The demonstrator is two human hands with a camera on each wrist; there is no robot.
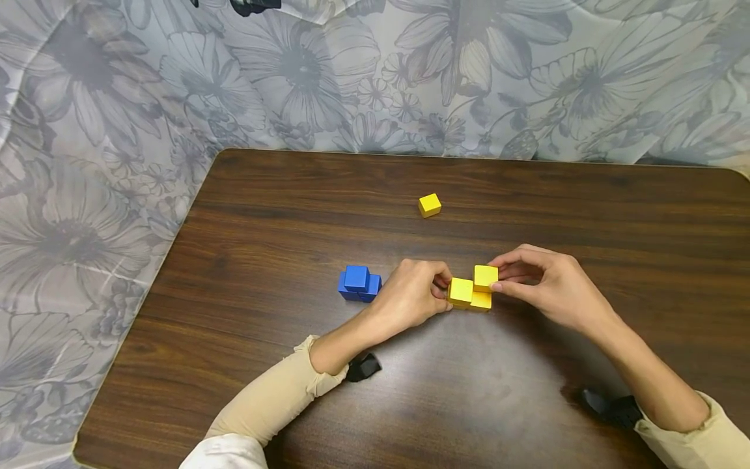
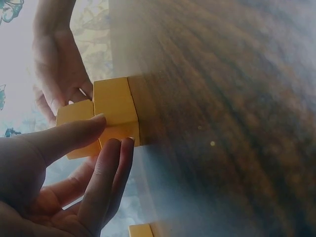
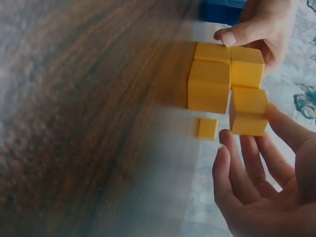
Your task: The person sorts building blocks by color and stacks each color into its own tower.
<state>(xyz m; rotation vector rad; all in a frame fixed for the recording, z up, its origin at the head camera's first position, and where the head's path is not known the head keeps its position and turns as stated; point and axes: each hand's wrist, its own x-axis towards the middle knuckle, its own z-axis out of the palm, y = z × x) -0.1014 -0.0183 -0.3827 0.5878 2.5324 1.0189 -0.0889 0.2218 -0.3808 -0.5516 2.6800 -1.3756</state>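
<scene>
Yellow blocks stand together on the table in front of me, two side by side at the bottom with one upper yellow block [image 1: 459, 292] on the left one. My left hand [image 1: 410, 294] pinches the left side of this stack, its thumb across the seam between upper and lower blocks in the left wrist view. My right hand [image 1: 551, 283] holds another yellow block [image 3: 249, 111] between thumb and fingers. That block is at upper-block height, over the right bottom yellow block [image 1: 481, 301]; I cannot tell whether they touch.
Stacked blue blocks [image 1: 356, 279] stand just left of my left hand. A single yellow block [image 1: 430, 205] lies farther back on the brown wooden table [image 1: 281, 215]. Behind the table's far edge hangs a grey floral cloth [image 1: 328, 78].
</scene>
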